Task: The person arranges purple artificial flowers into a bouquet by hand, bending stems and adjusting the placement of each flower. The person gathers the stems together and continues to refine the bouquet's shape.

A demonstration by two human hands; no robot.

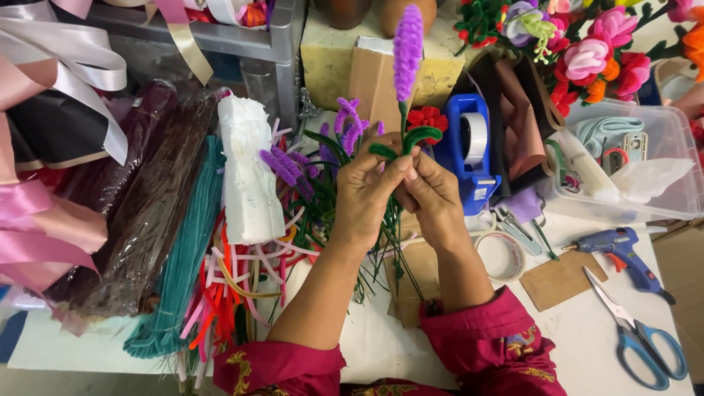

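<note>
Where the head view centres, both hands raised above the bench (pixel 587 330), fingertips meeting. Left hand (pixel 364 192): fingers curled shut around the green stem of a purple pipe-cleaner flower (pixel 408 51), thumb pressed against a green pipe-cleaner leaf (pixel 411 139) bent into loops just above the knuckles. Right hand (pixel 433 196): closed in a pinch on the same stem, touching the left hand. Flower spike upright, top centre of the frame. Red embroidered sleeves (pixel 499 345) at the lower centre.

Behind the hands, centre: finished purple flower sprigs (pixel 282 165) with green stems, lying on the bench. Left of centre: white foam block (pixel 248 172) resting on loose pipe cleaners in red, pink, orange and white (pixel 227 286); teal pipe-cleaner bundle (pixel 180 271) beside wrapped dark bundles (pixel 147 213). Far left: pink and white ribbons (pixel 51 81).

Right of the hands: blue tape dispenser (pixel 469 150), tape roll (pixel 502 257), blue glue gun (pixel 623 253), blue-handled scissors (pixel 638 337) at lower right. Upper right: clear plastic box (pixel 660 198); above it, a bouquet of pink, red and orange flowers (pixel 594 51).
</note>
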